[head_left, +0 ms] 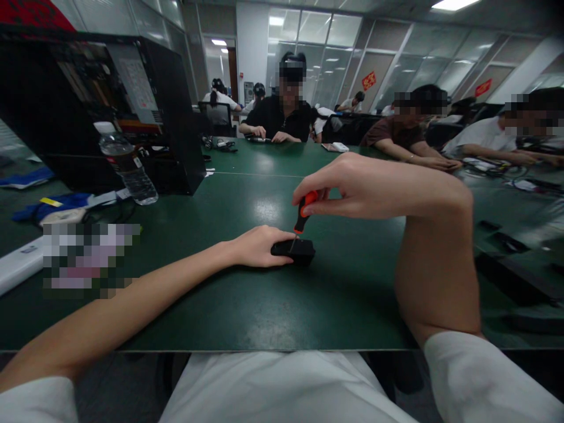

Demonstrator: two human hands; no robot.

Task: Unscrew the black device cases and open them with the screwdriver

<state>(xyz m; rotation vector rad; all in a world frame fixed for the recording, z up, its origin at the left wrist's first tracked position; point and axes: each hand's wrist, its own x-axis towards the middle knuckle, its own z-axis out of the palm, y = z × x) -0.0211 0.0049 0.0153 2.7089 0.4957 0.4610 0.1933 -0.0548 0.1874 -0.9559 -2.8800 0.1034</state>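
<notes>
On the green table lies a small black box-shaped device (302,254). My left hand (259,247) grips its left end, thumb on the near side and fingers on the far side. Above it, my right hand (339,188) is closed around the red and black handle of a screwdriver (302,216). The screwdriver stands nearly upright, slightly tilted, and its thin shaft reaches down to the top of the device. Whether the tip sits in a screw is too small to tell.
An open black computer case (167,111) stands at the left, with a water bottle (130,164) before it. A white object (22,264) lies at the left edge. Black parts (515,279) lie at the right. Across the table (247,317) a person (282,117) sits working.
</notes>
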